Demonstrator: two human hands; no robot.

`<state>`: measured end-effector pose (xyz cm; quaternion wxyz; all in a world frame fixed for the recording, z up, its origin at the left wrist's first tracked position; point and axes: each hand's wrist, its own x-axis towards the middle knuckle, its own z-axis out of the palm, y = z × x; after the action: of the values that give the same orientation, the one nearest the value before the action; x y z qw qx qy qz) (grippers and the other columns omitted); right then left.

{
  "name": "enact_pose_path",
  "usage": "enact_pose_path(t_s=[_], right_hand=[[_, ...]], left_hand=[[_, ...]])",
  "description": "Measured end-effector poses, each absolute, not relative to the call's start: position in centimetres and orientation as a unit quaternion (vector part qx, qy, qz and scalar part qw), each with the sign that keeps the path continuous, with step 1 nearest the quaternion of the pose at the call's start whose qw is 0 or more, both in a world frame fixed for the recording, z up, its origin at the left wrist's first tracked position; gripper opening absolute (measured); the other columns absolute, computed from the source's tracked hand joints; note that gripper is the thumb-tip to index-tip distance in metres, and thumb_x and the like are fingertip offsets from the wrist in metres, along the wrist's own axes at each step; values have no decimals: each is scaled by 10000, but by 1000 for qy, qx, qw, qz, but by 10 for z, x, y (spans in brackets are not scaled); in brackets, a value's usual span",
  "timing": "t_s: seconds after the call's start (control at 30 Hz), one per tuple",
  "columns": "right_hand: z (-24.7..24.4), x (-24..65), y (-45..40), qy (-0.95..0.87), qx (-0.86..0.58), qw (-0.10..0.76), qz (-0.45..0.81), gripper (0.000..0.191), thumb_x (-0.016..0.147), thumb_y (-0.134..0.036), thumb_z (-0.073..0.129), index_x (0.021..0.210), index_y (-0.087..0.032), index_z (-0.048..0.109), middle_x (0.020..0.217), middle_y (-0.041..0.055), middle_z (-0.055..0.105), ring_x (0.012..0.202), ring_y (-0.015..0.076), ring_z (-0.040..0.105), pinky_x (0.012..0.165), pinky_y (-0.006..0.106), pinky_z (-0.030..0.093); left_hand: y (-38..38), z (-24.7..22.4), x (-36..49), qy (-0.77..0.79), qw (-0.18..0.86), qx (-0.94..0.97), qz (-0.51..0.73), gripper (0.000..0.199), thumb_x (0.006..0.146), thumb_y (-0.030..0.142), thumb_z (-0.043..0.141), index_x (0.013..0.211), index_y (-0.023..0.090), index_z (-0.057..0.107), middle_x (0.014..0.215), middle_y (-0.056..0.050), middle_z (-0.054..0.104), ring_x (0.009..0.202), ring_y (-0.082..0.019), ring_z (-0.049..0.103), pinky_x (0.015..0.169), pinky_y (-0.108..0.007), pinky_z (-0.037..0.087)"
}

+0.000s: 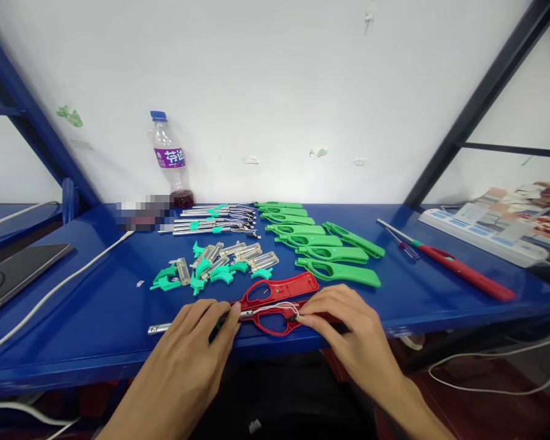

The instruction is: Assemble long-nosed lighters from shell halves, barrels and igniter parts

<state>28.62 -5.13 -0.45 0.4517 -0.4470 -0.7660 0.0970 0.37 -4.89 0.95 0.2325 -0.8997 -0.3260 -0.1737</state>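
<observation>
My left hand (pixel 195 336) is closed around a metal lighter tube (pixel 159 329), whose slotted end sticks out to the left. White wires (pixel 279 305) run from the tube to a small black igniter (pixel 293 318), which my right hand (pixel 352 321) pinches between thumb and fingers. Beneath these lies one red lighter handle half (pixel 272 333), partly covered by my right hand. Just behind it rests another red handle half (pixel 300 285), inner side up. Past them are transparent fuel tanks (pixel 262 261) and teal triggers (pixel 222 275).
Several green lighter handles (pixel 339 272) and wired metal tubes (pixel 192 226) lie farther back. At right are a red lighter (pixel 462 272), a screwdriver (pixel 409 250) and a power strip (pixel 483 237). A bottle (pixel 172 159), phone (pixel 22 269) and white cable (pixel 55 287) are at left.
</observation>
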Motion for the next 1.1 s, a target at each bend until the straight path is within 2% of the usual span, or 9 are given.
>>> enact_pose_path(t_s=[0.27,0.43,0.67,0.77,0.9,1.1], right_hand=[[-5,284,-51,-768,-441,455,94,75,968,-196,748,952,-267,769,919,2,798,876,227,682,818,366,501],[-5,285,-51,-770,-441,452,89,61,973,-215,745,944,-265,762,923,-2,799,882,225,681,823,368,490],[-8,285,-50,-772,-444,449,69,57,959,-228,768,942,-276,743,916,-23,796,884,219,679,856,384,448],[-8,285,-50,-771,-446,449,69,59,955,-235,775,940,-278,738,917,-22,795,886,220,679,864,388,445],[-7,285,-51,-773,-451,441,73,53,975,-244,752,944,-282,730,924,-21,794,897,226,681,874,391,448],[-8,285,-51,-774,-456,433,76,68,1002,-259,713,941,-284,727,925,-6,791,907,243,682,866,394,464]], left_hand=[[-48,10,4,-322,229,-899,-191,492,920,-42,414,1321,82,671,1152,-169,713,1087,-321,606,899,-458,533],[-50,14,8,-334,205,-896,-211,448,974,-21,397,1284,111,694,1135,-145,719,1062,-294,604,879,-435,510],[-22,27,-4,-373,139,-879,-262,295,1068,166,478,1245,173,714,1094,-97,728,1081,-292,564,908,-453,447],[4,34,-14,-410,172,-860,-251,308,1065,181,463,1130,192,764,1061,-103,743,987,-301,564,792,-423,433],[27,37,-16,-427,162,-866,-205,240,1015,200,551,978,205,788,976,-90,746,871,-286,539,748,-407,407],[31,32,-9,-447,154,-860,-191,229,994,185,560,892,196,765,902,-84,715,791,-259,523,714,-372,408]])
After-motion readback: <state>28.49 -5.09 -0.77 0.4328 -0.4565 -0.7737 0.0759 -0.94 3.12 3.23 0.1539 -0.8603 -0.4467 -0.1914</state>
